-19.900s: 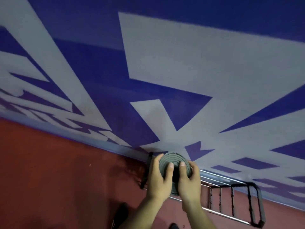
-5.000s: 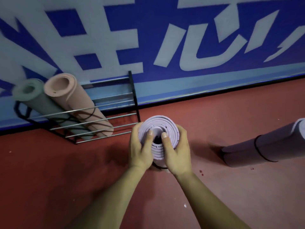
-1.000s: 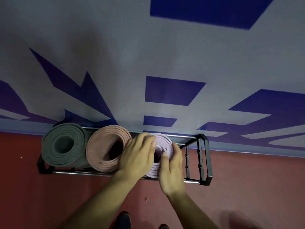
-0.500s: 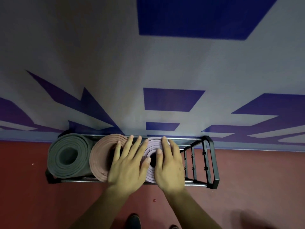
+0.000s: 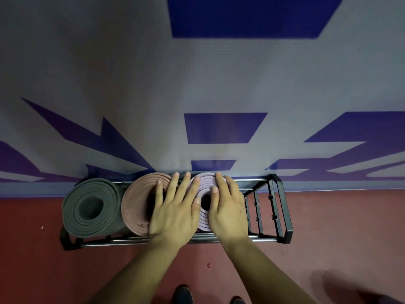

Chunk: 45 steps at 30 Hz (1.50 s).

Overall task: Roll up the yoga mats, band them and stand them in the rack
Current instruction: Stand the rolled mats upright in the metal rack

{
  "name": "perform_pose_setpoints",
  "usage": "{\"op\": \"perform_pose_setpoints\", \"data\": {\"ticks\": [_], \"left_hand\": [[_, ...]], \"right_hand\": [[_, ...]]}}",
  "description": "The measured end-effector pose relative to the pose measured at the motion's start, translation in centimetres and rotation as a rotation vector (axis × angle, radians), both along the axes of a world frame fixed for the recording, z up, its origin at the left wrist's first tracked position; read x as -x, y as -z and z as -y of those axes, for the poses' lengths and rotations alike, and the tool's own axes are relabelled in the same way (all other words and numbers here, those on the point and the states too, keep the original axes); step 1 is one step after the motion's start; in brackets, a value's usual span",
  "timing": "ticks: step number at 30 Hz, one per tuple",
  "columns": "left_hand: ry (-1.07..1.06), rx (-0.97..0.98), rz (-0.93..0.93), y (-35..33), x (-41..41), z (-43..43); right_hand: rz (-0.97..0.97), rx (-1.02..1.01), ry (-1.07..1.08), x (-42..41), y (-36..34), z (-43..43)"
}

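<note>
Three rolled mats stand on end in the black wire rack (image 5: 282,207) against the wall: a dark green mat (image 5: 87,209) at the left, a pink mat (image 5: 135,202) in the middle, and a lilac mat (image 5: 205,181) to its right. My left hand (image 5: 175,211) lies flat with straight, spread fingers across the tops of the pink and lilac mats. My right hand (image 5: 228,207) presses flat on the right part of the lilac mat's top. Both hands hide much of that mat.
The rack's right end, with its vertical dividers (image 5: 260,211), holds no mat. The blue and white wall (image 5: 219,84) rises right behind the rack. Red floor (image 5: 339,238) spreads in front, and my shoe tips (image 5: 184,292) show at the bottom edge.
Over the last second my hands went from gripping the lilac mat's top to lying flat on it. Five seconds ago they held that mat on the floor away from the rack.
</note>
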<state>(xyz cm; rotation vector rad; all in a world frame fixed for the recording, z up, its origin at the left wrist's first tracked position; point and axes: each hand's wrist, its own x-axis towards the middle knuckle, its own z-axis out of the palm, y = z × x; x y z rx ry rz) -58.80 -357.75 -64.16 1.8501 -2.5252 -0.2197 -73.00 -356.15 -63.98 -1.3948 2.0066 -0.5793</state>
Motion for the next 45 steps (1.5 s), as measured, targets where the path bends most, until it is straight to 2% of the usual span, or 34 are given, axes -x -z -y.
{"op": "perform_pose_setpoints", "data": {"ticks": [9,20,29,38,45], "left_hand": [[0.000,-0.023,-0.077,-0.6,-0.7,-0.5],[0.039,-0.004,-0.013,-1.1,0.1,-0.8],[0.094,0.080,-0.087,-2.7,2.1,-1.2],[0.216,0.078,-0.176,-5.4,10.0,-4.5],[0.344,0.068,-0.212,-5.8,21.3,-12.6]], "right_hand": [[0.123,0.004,0.099,0.0,-0.3,-1.3],[0.023,-0.060,0.102,0.0,-1.9,-1.8],[0.049,-0.027,0.116,1.8,-3.5,-3.1],[-0.138,0.076,0.156,9.0,-5.2,-8.9],[-0.314,0.072,0.103,20.0,-5.3,-18.9]]}}
